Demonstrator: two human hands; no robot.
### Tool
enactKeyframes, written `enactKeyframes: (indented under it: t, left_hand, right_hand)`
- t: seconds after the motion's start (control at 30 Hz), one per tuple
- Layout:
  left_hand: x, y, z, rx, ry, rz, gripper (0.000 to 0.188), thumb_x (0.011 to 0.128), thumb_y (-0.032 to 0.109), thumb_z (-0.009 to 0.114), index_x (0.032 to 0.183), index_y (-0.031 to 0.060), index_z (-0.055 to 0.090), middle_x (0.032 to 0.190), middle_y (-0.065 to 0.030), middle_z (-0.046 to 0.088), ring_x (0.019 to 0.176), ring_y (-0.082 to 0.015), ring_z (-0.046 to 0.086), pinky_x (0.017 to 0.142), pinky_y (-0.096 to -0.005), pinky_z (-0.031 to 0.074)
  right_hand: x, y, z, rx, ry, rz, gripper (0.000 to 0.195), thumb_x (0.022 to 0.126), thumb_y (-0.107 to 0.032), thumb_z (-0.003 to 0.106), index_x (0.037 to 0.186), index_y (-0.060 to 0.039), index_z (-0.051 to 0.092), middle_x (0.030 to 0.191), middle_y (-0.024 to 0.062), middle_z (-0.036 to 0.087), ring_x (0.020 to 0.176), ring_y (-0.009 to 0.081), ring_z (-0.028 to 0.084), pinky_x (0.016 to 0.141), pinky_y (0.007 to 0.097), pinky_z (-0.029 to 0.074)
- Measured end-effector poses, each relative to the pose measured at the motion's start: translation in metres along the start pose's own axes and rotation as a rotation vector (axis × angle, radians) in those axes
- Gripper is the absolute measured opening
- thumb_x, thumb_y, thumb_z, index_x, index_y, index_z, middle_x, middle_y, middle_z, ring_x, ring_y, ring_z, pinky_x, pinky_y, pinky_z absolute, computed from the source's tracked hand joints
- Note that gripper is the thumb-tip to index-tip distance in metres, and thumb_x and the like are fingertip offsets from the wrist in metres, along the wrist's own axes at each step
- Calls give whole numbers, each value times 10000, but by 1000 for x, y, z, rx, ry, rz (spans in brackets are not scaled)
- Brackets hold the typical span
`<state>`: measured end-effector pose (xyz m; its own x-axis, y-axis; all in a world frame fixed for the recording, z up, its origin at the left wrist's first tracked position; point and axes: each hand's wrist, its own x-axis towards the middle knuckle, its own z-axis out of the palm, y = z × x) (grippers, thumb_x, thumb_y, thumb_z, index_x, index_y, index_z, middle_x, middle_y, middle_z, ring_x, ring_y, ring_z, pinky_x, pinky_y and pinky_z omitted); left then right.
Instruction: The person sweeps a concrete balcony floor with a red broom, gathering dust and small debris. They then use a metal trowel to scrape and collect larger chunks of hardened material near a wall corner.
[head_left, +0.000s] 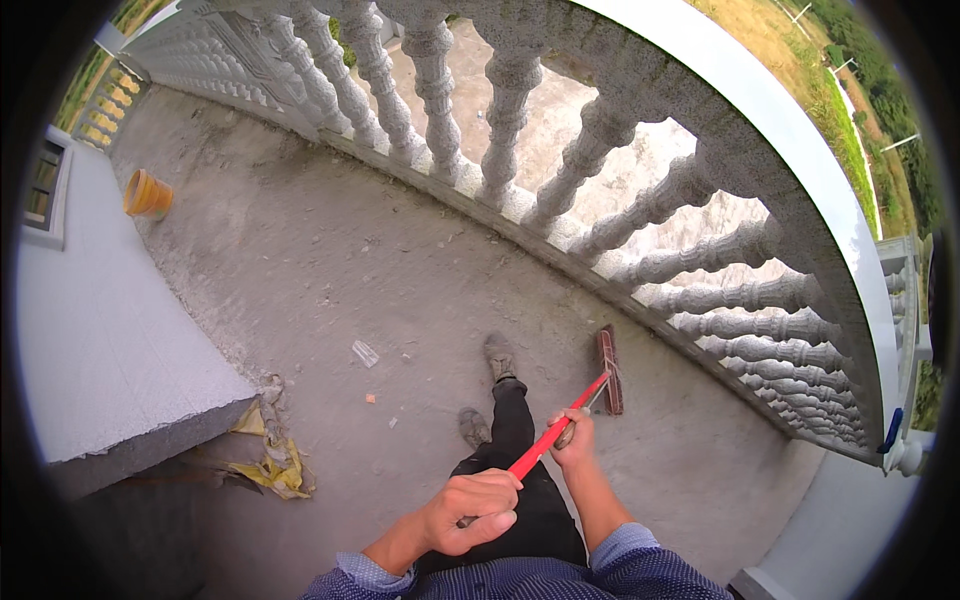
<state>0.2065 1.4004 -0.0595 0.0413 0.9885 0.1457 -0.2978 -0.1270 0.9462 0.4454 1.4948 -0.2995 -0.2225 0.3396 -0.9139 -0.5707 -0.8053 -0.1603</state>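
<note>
Both of my hands are closed around the red handle (541, 448) of a push broom. My left hand (471, 510) appears at the lower centre of the view, crossing from the left sleeve, and grips the handle's upper end. Farther down the handle, my right hand (571, 439) grips it nearer the head, with something brown and rounded showing at the palm. The broom's reddish-brown head (610, 370) rests on the concrete floor, right of my shoes, near the foot of the balustrade. Thin pale braces join head and handle.
A concrete balustrade (499, 124) runs along the right. An orange bucket (148, 195) stands far left by a white wall (112, 322). Torn yellow sacking (281, 472) lies by the wall's corner. A clear plastic piece (365, 353), an orange scrap (370, 398) and debris dot the floor.
</note>
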Motion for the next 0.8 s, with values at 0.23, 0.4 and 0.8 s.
enactKeyframes:
  t: [0.23,0.4,0.8]
  left_hand:
    - [69,-42,-50,-93,347,-167,400,1044,155,497,694,-38,474,674,-85,534,679,-251,550,856,-484,505]
    - [69,29,-95,325,752,-54,569,1036,292,466,523,56,395,500,-64,431,546,-253,535,798,-471,483]
    - [91,133,-74,486,871,110,389,752,232,645,498,42,420,458,-96,429,420,-242,453,615,-456,483]
  right_hand:
    - [79,-36,36,-73,295,30,53,823,-64,526,860,-40,497,731,111,558,645,270,596,607,424,532]
    - [134,60,243,-373,-30,205,89,857,-60,571,905,-48,498,732,116,562,593,270,595,559,437,571]
    - [45,95,353,-583,-295,498,83,896,-48,581,935,-11,518,789,110,617,689,252,662,635,420,576]
